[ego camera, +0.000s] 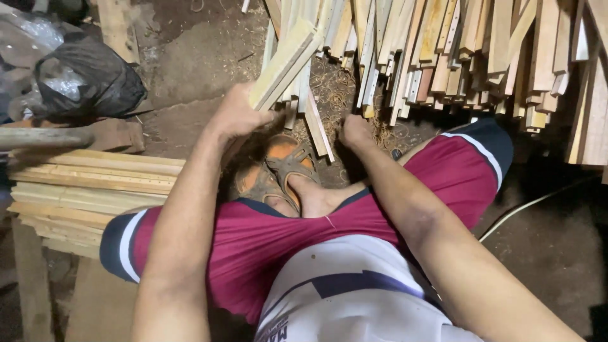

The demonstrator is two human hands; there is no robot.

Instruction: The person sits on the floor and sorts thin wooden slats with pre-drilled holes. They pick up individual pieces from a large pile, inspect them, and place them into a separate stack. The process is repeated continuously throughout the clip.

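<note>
My left hand [235, 114] grips the near end of a pale wooden slat [285, 62], which is lifted and angles up to the right over the dirt floor. My right hand [354, 130] is down low by the near ends of the loose slats in the big pile [443, 50]; its fingers are curled, and whether it holds anything is hidden. Between my hands are my feet in orange and brown sandals [278, 168]. I am seated, with maroon shorts covering my thighs.
A neat stack of slats [88, 183] lies at my left. A black plastic bag [85, 79] sits at the far left beside a grey pipe [38, 136]. Wood shavings litter the floor under the pile. A pale cord [525, 206] runs along the right.
</note>
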